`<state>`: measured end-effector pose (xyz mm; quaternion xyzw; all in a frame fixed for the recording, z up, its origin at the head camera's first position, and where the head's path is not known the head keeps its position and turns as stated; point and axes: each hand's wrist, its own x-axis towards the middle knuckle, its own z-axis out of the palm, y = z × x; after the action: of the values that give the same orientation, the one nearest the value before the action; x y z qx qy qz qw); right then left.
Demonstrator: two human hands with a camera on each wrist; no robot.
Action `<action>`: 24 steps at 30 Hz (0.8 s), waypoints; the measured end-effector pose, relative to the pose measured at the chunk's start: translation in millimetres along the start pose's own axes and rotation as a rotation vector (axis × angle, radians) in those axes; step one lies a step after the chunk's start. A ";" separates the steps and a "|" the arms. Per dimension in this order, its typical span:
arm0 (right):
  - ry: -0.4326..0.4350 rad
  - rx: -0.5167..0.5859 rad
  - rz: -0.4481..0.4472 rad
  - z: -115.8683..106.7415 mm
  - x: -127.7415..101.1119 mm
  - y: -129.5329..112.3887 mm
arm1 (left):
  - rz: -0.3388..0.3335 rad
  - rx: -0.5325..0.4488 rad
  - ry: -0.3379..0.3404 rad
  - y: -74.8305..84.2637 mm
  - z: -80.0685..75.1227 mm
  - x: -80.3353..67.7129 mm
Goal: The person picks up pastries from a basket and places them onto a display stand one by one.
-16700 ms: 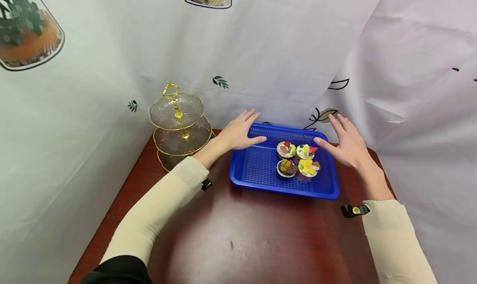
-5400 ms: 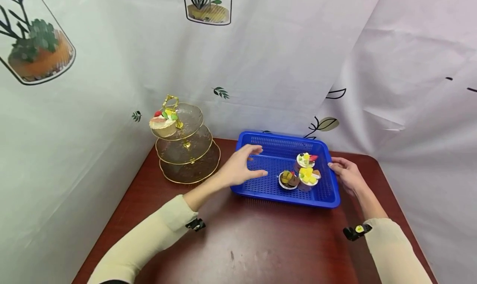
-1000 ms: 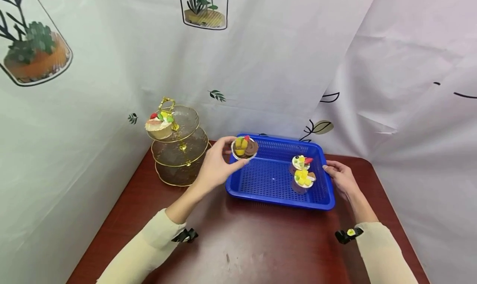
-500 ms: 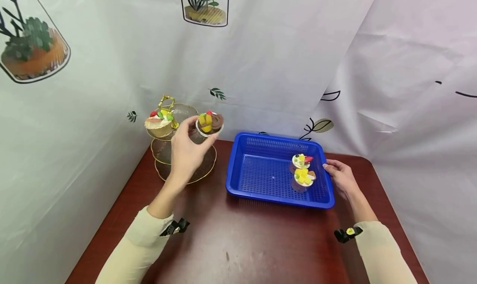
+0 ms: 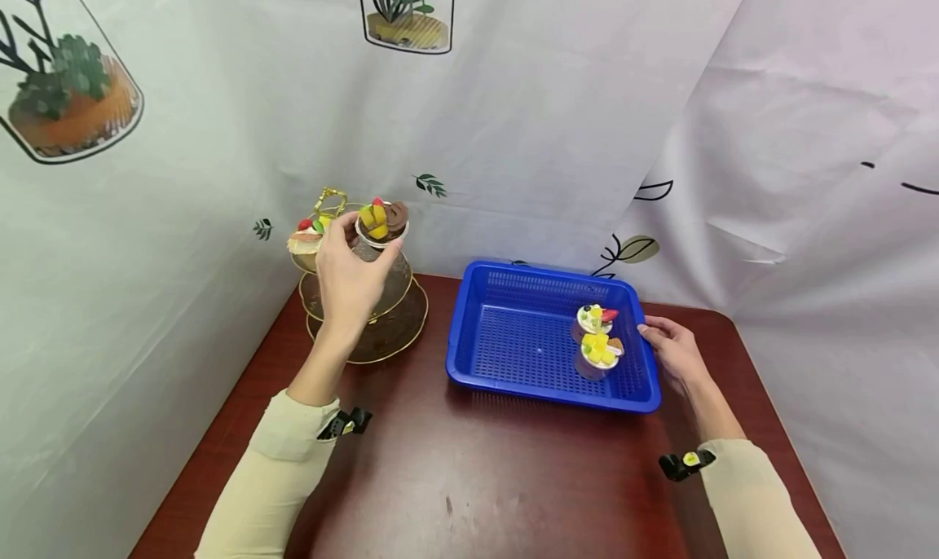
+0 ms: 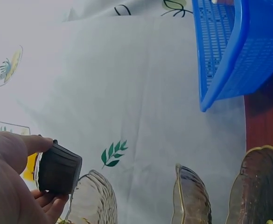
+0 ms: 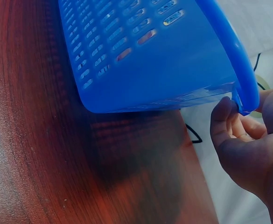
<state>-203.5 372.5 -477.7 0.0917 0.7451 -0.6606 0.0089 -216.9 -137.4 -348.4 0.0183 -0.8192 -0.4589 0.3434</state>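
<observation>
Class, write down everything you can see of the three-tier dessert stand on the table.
The three-tier stand has clear glass-like plates with scalloped gold rims, widening downward, on a gold centre post with a loop handle. It stands upright at the wooden table's far left, beside the blue basket. One cupcake sits on the top plate; the left hand holds a dark-cupped chocolate cupcake over it.

Bright, even indoor light. A pale glare patch shines on the dark red table point(image 5: 469, 494) between the forearms. Soft shadow lies under the blue basket point(image 7: 150, 70) by the right hand point(image 7: 248, 149). The left hand point(image 6: 10, 182) looks blurred close up; wide-angle bending shows at edges.
</observation>
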 end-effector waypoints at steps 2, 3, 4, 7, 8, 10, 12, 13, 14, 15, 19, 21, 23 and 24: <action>0.007 -0.011 -0.004 -0.1 -0.7 1.2 | -0.004 0.027 0.014 -0.9 0.5 0.4; 0.008 -0.017 -0.006 -0.1 -1.1 1.5 | -0.005 0.042 0.019 -1.3 0.7 0.5; 0.006 -0.028 -0.010 0.0 -1.8 1.4 | -0.005 0.057 0.023 -1.7 1.0 0.5; 0.011 -0.022 -0.006 0.3 -2.8 0.9 | -0.002 0.085 0.023 -2.7 2.1 0.6; 0.010 -0.023 -0.007 0.4 -3.0 0.6 | 0.000 0.094 0.023 -3.0 2.5 0.6; 0.015 -0.019 -0.005 0.4 -2.6 0.4 | 0.003 0.107 0.024 -3.5 3.1 0.8; 0.015 -0.017 -0.002 0.7 -2.3 0.1 | 0.006 0.116 0.026 -4.1 3.3 1.1; 0.017 -0.022 -0.003 0.6 -2.1 0.1 | 0.006 0.120 0.025 -4.3 3.2 1.3; 0.016 -0.022 -0.002 0.6 -2.0 0.2 | 0.005 0.123 0.023 -4.5 3.2 1.6; 0.017 -0.023 0.000 0.3 -1.7 0.5 | 0.006 0.125 0.022 -4.6 3.0 1.8; 0.021 -0.033 0.002 0.1 -2.0 0.6 | 0.001 0.137 0.012 -4.6 2.1 3.3; 0.021 -0.029 0.008 -0.1 -1.8 0.7 | -0.007 0.146 0.009 -4.7 1.5 4.1; 0.021 -0.024 0.015 -0.4 -1.6 0.8 | -0.019 0.156 0.003 -5.0 0.8 5.0; 0.021 -0.020 0.018 -0.5 -1.3 0.9 | -0.024 0.160 0.001 -5.2 0.6 5.3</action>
<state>-202.1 372.9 -478.4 0.1053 0.7510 -0.6518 0.0080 -222.8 -141.8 -349.6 0.0557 -0.8530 -0.3960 0.3355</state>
